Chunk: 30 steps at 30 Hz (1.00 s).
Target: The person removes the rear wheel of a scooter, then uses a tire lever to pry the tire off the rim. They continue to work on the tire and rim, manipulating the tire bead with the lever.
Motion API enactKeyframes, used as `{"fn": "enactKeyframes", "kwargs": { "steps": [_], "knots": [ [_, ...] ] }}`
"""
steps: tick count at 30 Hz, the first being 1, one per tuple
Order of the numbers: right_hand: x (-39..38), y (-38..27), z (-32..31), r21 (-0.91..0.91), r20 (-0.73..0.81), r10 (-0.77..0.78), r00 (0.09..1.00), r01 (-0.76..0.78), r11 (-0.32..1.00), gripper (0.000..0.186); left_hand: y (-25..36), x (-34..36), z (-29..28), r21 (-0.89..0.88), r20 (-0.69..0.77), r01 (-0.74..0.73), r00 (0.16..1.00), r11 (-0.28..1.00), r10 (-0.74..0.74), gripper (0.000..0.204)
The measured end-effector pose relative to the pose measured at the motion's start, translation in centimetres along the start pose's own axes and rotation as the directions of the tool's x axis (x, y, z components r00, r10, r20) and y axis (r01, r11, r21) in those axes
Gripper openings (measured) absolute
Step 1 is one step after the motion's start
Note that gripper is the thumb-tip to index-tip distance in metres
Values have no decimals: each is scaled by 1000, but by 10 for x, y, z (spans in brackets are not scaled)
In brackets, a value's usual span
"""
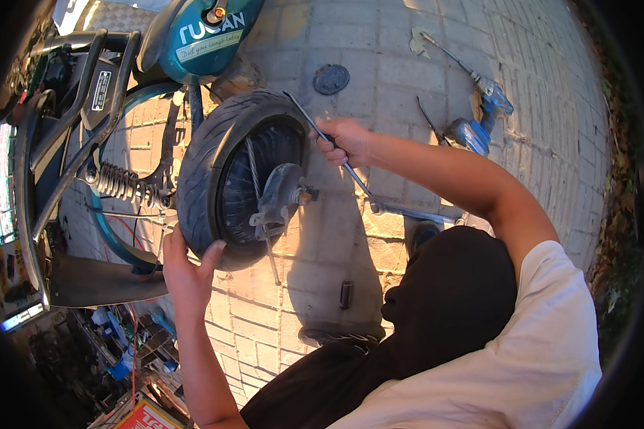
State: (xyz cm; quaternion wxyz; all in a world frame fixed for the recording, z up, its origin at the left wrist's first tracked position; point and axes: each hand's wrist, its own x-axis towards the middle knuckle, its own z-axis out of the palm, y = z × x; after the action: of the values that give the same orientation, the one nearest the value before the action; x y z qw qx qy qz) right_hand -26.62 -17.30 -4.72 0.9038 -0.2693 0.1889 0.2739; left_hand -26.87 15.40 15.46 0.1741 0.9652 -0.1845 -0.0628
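Observation:
A wheel with a black tyre (pixel 202 168) stands beside the scooter, its hub and axle (pixel 283 193) facing me. My left hand (pixel 189 272) grips the tyre's lower left, thumb on the sidewall and fingers behind the tread. In my right hand (pixel 343 143) is a long metal tyre lever (pixel 358 179), held around its middle. The lever's upper tip reaches the tyre's upper right edge; whether it sits under the bead I cannot tell. A thin metal bar (pixel 253 168) slants across the wheel's open face beside the hub.
The teal scooter (pixel 207 53) with black frame tubes and a coil spring (pixel 125 182) stands at left. A blue power tool (pixel 490 96) lies at upper right, a dark round lid (pixel 330 79) nearer. By my knee are a metal bar (pixel 418 213) and a black cylinder (pixel 345 294). Tools clutter the lower left.

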Motion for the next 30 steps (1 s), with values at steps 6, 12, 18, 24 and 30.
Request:
{"fn": "enactKeyframes", "kwargs": {
  "steps": [6,12,18,24,30],
  "knots": [
    [-15,-5,1,-689,-202,-318,926,97,719,32,1,1,-1,3,-5,6,1000,1000,-6,57],
    [-60,5,-24,-989,-16,-38,999,-10,148,39,-6,2,-2,-26,-8,0,1000,1000,0,58],
    [-133,56,-105,-959,-266,-305,914,-284,-17,35,-12,4,-2,-2,-8,-18,1000,1000,18,59],
    [-184,67,-80,-674,-191,-198,961,-275,-686,35,-7,9,0,114,-22,-31,999,993,33,67],
    [-126,49,52,-986,56,329,943,104,-132,42,4,20,0,201,-98,-78,990,976,100,63]
  ]
}}
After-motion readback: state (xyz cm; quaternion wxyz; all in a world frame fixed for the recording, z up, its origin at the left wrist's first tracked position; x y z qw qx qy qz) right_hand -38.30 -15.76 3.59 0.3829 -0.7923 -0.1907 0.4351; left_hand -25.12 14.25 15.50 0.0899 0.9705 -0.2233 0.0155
